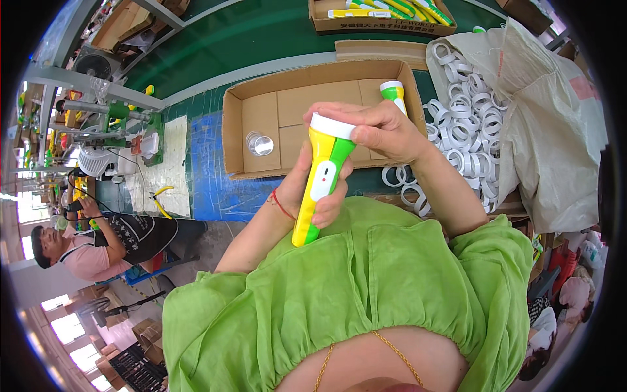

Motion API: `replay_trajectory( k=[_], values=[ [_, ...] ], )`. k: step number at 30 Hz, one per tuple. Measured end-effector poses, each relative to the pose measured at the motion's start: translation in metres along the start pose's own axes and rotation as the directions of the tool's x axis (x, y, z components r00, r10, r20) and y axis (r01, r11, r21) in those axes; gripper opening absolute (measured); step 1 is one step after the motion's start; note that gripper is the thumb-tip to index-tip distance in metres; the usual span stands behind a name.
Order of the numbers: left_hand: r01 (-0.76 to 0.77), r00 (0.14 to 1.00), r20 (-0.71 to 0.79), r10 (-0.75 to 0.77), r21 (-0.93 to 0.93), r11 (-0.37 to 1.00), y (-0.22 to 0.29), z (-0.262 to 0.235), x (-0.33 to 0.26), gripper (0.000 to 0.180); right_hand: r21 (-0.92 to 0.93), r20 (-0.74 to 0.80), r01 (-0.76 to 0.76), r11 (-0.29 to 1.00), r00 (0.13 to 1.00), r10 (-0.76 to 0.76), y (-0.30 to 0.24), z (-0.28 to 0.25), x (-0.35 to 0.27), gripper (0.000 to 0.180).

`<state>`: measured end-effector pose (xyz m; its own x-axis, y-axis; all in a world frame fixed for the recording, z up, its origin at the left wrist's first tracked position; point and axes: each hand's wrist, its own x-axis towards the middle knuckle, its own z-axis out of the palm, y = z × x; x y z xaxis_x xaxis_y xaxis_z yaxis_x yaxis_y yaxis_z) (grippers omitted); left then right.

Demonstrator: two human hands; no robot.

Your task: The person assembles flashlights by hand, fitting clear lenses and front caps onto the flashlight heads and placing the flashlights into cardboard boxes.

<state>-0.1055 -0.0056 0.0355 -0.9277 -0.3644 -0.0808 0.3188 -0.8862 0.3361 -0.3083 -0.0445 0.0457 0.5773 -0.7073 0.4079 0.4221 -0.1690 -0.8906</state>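
A yellow and green flashlight (322, 179) with a white ring round its head is tilted in front of my chest. My left hand (302, 186) wraps round its body, thumb up along the side. Across the white head lie the fingers of my right hand (385, 130), its thumb pressed against the ring's right side. Beyond both hands an open cardboard box (255, 104) holds a stack of clear round lenses (261, 145) at its left and another flashlight (393, 95) at its right.
Many loose white rings (467, 117) spill from a woven sack (542, 124) on the right. A second box (382, 25) of flashlights stands at the back. Left lie yellow-handled pliers (161, 201) near a green hand press (151, 137). Another person (98, 242) sits at far left.
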Motion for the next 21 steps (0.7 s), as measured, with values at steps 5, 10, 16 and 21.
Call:
replay_trajectory(
  k=[5,10,16,21],
  values=[
    [0.035,0.999,-0.002,-0.035,-0.019,0.999,0.012,-0.002,0.0,0.068,-0.084,-0.087,-0.081,0.993,0.994,0.074,-0.004,0.012,0.001,0.046],
    [0.158,0.961,-0.233,-0.149,0.017,0.987,0.014,-0.02,-0.014,0.07,0.077,-0.019,-0.201,0.977,0.979,0.203,0.002,0.011,-0.01,0.07],
    [0.01,0.932,-0.098,0.349,0.97,0.244,0.021,-0.031,-0.025,0.05,-0.434,-0.083,-0.35,0.83,0.933,0.35,0.028,0.029,-0.034,0.049],
    [0.471,0.853,-0.186,0.487,0.677,-0.565,-0.007,0.021,-0.033,0.063,-0.216,-0.225,-0.368,0.904,0.92,0.321,0.042,0.048,-0.052,0.058]
  ],
)
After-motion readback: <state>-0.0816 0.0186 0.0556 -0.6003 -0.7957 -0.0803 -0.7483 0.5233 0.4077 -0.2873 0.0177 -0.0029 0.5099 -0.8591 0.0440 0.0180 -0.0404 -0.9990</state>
